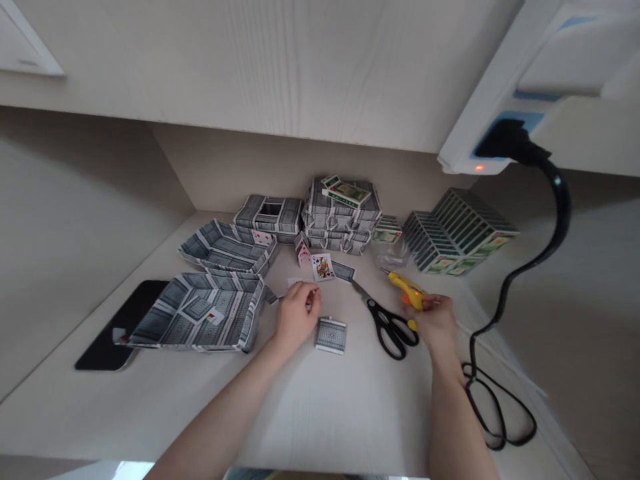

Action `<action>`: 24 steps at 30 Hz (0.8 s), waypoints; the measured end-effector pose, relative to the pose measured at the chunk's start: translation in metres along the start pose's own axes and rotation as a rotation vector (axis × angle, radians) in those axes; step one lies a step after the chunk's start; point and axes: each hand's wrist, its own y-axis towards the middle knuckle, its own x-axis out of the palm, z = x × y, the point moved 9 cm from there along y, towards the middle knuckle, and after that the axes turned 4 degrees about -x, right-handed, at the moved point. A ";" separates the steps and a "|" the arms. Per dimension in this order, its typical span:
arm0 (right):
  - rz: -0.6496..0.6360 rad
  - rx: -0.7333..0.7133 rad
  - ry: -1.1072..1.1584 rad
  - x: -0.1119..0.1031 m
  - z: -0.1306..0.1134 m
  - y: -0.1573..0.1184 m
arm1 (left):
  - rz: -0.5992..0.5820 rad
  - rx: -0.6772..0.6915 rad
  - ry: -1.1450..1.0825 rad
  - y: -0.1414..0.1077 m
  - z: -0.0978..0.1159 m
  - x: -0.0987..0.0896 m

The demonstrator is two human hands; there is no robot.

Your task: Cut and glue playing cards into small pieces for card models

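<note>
My right hand point(436, 325) is closed around the handle of a yellow hot glue gun point(407, 291), its nozzle pointing back and left. My left hand point(299, 312) is closed, thumb and fingertips together; a small bit shows between them, too small to name. Just right of that hand lies a small square block of folded patterned cards point(331, 335). Black-handled scissors point(387, 325) lie between the two hands, blades toward the back. Beyond my left hand are a queen card point(323, 267), a face-down card point(345, 271) and a folded card point(302, 250) standing up.
Two open trays built of cards point(250, 307) point(227, 247) stand left, the front one over a black phone point(107, 347). Card-built boxes point(341, 212) point(269, 217) line the back. Stacked card packs point(465, 230) stand right. A black cable point(510, 280) hangs from a power strip point(487, 143).
</note>
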 end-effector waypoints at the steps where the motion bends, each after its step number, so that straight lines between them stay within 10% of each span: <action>1: -0.004 0.026 0.095 0.000 0.000 0.000 | 0.035 -0.007 0.031 0.001 0.001 -0.005; 16: -0.441 0.197 0.552 0.053 -0.044 -0.034 | 0.030 -0.186 0.504 0.078 -0.015 -0.002; 24: -0.553 0.129 0.526 0.051 -0.066 -0.044 | -0.073 -0.232 0.485 0.071 -0.023 0.009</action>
